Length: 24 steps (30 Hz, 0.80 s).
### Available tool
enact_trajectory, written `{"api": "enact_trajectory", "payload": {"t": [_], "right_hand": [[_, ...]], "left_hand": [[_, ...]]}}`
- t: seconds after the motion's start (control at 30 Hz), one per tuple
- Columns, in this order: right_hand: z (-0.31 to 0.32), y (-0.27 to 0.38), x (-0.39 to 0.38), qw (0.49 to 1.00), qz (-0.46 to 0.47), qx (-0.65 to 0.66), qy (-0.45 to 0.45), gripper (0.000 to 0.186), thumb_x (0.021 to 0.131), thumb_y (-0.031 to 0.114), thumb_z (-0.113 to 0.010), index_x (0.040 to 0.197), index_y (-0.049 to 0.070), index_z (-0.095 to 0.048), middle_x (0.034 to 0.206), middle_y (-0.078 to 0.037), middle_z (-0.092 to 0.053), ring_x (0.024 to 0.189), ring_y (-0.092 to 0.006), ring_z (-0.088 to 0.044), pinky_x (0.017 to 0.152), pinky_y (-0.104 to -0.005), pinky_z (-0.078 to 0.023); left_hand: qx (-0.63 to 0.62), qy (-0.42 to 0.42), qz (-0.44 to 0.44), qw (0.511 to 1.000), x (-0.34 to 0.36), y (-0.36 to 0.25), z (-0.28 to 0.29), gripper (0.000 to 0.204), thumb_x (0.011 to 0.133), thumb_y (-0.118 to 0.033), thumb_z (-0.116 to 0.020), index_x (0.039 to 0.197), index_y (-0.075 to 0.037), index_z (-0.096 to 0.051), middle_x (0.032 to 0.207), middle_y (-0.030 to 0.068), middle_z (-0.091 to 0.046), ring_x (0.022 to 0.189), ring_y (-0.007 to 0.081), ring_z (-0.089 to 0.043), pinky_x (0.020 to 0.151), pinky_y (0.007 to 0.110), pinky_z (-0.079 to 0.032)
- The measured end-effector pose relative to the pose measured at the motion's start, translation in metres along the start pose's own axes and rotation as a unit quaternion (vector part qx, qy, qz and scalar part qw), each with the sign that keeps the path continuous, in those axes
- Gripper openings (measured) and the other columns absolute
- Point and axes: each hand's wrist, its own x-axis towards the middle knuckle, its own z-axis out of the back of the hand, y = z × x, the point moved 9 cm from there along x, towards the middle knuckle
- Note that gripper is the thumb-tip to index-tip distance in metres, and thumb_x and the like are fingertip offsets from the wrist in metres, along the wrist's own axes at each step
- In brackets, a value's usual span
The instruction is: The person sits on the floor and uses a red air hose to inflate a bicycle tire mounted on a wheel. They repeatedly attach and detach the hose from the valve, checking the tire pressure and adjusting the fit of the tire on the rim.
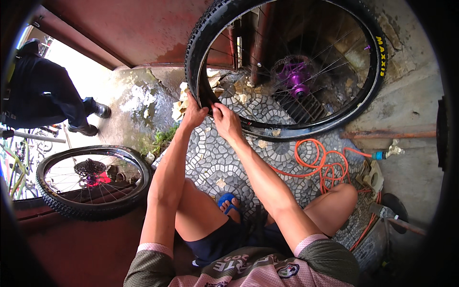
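Note:
A bicycle wheel with a black knobby tyre (367,98) and a purple hub (297,80) stands tilted in front of me. Along its lower left, the tyre edge seems partly apart from the rim (306,128). My left hand (194,115) is closed round the tyre from the outer side, fingers pointing up. Close beside it, my right hand (227,123) pinches the tyre's inner edge, its fingertips partly hidden. A dark disc rotor (282,67) surrounds part of the hub.
A second wheel (95,217) with a cassette lies at the left. An orange hose (311,165) coils on the pebbled floor (205,158), joined to a tap (394,149). A drain grate (306,107) shows through the spokes. A person in dark clothes (52,91) stands far left.

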Motion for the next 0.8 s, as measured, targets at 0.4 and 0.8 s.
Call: {"api": "enact_trajectory", "payload": {"t": [0.4,0.8], "right_hand": [[-0.001,0.036,0.007,0.973,0.055,-0.203,0.099,0.035,0.097,0.018,-0.060,0.129,0.006,-0.065,0.103,-0.022,-0.072,0.091,-0.0440,-0.071,0.082,-0.0500,-0.059],[-0.023,0.039,0.045,0.867,0.076,-0.421,0.256,0.013,0.096,0.013,-0.057,0.105,0.006,-0.065,0.100,-0.017,-0.072,0.086,-0.0370,-0.075,0.073,-0.0493,-0.060]], "left_hand": [[0.108,-0.045,-0.015,0.993,0.010,0.026,0.007,0.101,0.086,-0.013,-0.063,0.155,0.012,0.007,0.134,0.0413,-0.053,0.129,0.0499,-0.055,0.108,0.044,-0.045],[0.068,0.012,0.005,0.998,0.016,0.025,-0.010,0.109,0.087,-0.021,-0.062,0.155,0.014,0.015,0.144,0.0453,-0.045,0.135,0.0503,-0.051,0.112,0.042,-0.042]]}}
